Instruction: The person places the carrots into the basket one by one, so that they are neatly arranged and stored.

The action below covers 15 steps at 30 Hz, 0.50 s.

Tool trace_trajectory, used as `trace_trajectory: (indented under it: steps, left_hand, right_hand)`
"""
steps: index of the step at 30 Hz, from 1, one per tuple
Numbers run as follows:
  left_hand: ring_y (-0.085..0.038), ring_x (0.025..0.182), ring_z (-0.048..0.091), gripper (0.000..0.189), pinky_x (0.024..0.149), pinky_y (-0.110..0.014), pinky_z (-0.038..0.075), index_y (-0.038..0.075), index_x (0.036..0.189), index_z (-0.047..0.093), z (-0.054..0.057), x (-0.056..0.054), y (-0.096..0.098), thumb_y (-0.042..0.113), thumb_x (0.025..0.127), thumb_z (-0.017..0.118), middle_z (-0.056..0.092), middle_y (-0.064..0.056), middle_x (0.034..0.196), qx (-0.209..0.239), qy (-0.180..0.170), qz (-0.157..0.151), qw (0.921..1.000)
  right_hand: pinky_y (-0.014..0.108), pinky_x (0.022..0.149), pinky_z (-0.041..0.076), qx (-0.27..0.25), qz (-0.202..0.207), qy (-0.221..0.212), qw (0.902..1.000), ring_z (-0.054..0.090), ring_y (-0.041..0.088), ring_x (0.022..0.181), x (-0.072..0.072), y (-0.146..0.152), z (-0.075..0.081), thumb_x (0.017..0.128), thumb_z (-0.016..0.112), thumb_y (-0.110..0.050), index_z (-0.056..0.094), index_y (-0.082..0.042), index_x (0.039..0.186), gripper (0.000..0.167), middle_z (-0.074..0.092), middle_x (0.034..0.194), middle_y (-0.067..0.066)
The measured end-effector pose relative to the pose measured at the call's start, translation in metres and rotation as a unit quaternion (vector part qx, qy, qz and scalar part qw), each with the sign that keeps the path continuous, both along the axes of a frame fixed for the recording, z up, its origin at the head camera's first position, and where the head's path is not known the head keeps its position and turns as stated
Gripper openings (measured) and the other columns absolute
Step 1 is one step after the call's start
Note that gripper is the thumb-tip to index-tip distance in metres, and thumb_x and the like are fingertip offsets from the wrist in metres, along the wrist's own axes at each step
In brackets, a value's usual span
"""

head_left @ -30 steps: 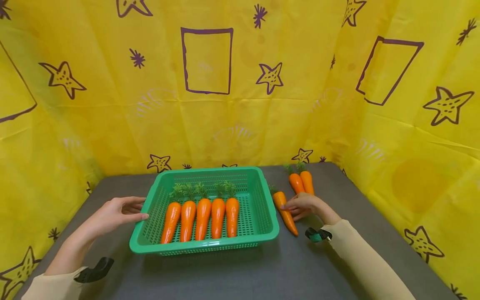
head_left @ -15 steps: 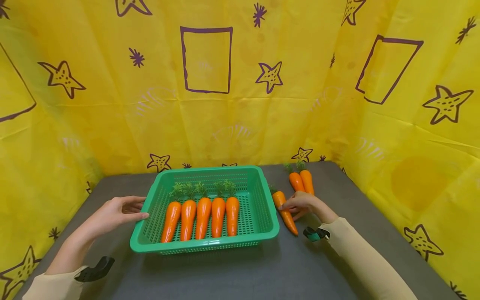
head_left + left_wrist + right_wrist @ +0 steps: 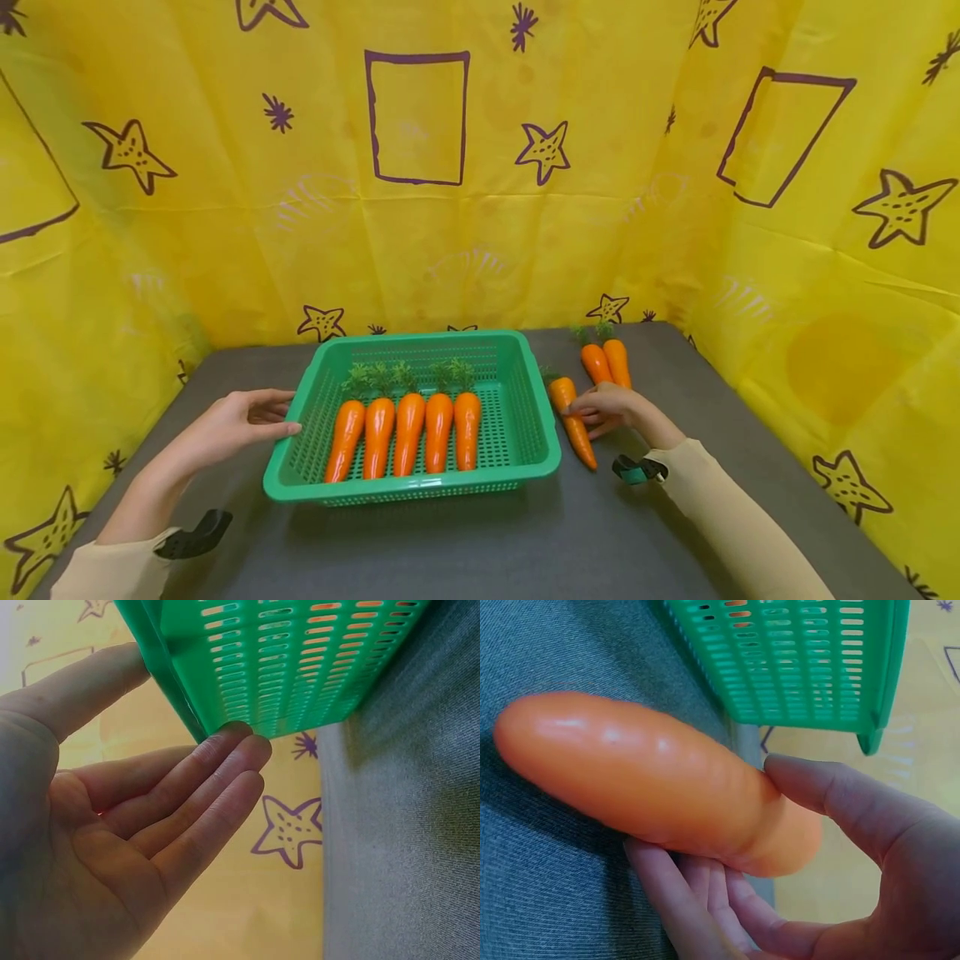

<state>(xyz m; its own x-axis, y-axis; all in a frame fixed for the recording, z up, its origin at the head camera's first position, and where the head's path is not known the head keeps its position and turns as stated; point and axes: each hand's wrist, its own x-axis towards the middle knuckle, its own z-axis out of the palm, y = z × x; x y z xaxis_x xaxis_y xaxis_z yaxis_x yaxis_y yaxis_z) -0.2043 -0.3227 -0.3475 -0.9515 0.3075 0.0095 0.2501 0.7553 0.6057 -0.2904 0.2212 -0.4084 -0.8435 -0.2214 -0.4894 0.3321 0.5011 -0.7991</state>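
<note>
A green plastic basket [image 3: 412, 485] stands on the table with several orange carrots [image 3: 409, 433] lying side by side inside, leafy tops toward the back. My left hand [image 3: 232, 425] holds its left rim, thumb over the edge and fingers along the outer wall [image 3: 247, 690]. To the right of the basket, my right hand [image 3: 611, 410] pinches a single carrot [image 3: 580, 437] between thumb and fingers. In the right wrist view this carrot [image 3: 645, 772] lies low over the grey cloth, its smooth tapered end pointing away from the palm.
Two more carrots, a left one [image 3: 596, 364] and a right one [image 3: 617, 362], lie together behind my right hand. A grey cloth [image 3: 450, 550] covers the table. Yellow curtains [image 3: 480, 242] with purple drawings enclose the back and both sides.
</note>
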Motion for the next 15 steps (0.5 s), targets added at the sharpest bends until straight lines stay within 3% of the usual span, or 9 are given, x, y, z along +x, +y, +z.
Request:
trace_trajectory:
  steps: [8,15]
  left_hand:
    - [-0.028,0.100,0.064,0.064,0.073,-0.032,0.052,-0.005,0.133,0.049,0.000,0.000,0.000,0.036,0.088,0.067,0.066,-0.016,0.114,-0.004,-0.002,-0.005,1.0000]
    - [-0.028,0.100,0.064,0.063,0.073,-0.032,0.052,-0.005,0.133,0.049,0.000,-0.001,0.000,0.035,0.088,0.067,0.066,-0.016,0.114,-0.003,0.000,-0.004,1.0000]
  right_hand:
    - [0.042,0.083,0.055,-0.021,0.008,-0.007,0.9997,0.057,0.031,0.115,0.002,-0.001,0.011,0.084,0.069,-0.023,0.058,0.006,0.119,0.047,0.053,0.130,0.023]
    - [0.040,0.081,0.056,-0.013,0.008,0.008,0.9999,0.060,0.023,0.103,0.002,0.003,0.030,0.084,0.069,-0.025,0.065,0.004,0.112,0.040,0.057,0.121,0.016]
